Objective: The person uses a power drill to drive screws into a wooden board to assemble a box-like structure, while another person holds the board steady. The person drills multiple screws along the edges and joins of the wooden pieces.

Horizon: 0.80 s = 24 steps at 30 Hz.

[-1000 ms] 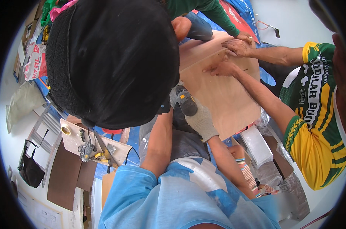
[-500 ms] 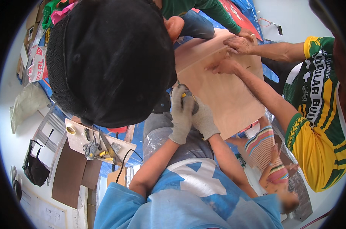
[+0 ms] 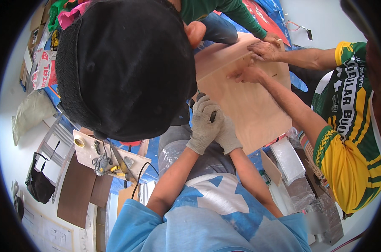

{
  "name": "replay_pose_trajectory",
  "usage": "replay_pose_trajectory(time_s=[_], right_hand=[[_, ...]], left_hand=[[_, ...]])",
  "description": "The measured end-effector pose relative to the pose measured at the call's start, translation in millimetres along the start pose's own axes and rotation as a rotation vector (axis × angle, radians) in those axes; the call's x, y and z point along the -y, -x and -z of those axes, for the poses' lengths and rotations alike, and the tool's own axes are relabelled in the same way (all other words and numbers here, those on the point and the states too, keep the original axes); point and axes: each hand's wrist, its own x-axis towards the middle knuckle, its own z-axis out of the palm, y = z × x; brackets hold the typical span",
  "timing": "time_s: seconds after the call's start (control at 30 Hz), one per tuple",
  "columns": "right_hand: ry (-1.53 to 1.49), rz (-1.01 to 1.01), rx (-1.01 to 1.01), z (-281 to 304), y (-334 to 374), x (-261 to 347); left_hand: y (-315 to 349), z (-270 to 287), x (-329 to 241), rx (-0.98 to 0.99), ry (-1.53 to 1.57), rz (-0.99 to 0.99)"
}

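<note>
Both my hands wear pale knit work gloves and are wrapped together round a dark handheld power tool (image 3: 213, 116). My left hand (image 3: 203, 122) is closed over its near side, so only a dark patch and its front end show. My right hand (image 3: 227, 135) grips beside it, lower and to the right, its fingers partly hidden. The tool's thin tip points away toward the edge of a light plywood panel (image 3: 245, 105). A co-worker's head in a black cap (image 3: 127, 67) hides the panel's left edge, so contact there cannot be made out.
Hands of a co-worker in a green-yellow jersey (image 3: 354, 126) rest on the panel; a green-sleeved hand (image 3: 272, 38) touches its far corner. At left, a small board (image 3: 83, 153) bears tape, a corded tool and a saw. Wrapped boxes (image 3: 287, 159) lie at right.
My left hand has turned and closed further over the tool, covering its yellow-marked body. A person in striped clothing at right has moved mostly out of sight behind the jersey.
</note>
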Motion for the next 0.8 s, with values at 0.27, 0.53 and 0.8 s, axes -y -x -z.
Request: replay_pose_trajectory(time_s=[0.27,0.53,0.8], right_hand=[[-0.03,0.006,0.034,5,-6,-3],[-0.049,0.011,0.017,0,-5,-7],[0.075,0.058,0.003,-3,-6,-12]], left_hand=[[-5,-3,2,-0.017,0.014,0.007],[-5,-3,2,-0.025,0.02,0.007],[-25,-1,-21,0.048,-0.214,0.028]])
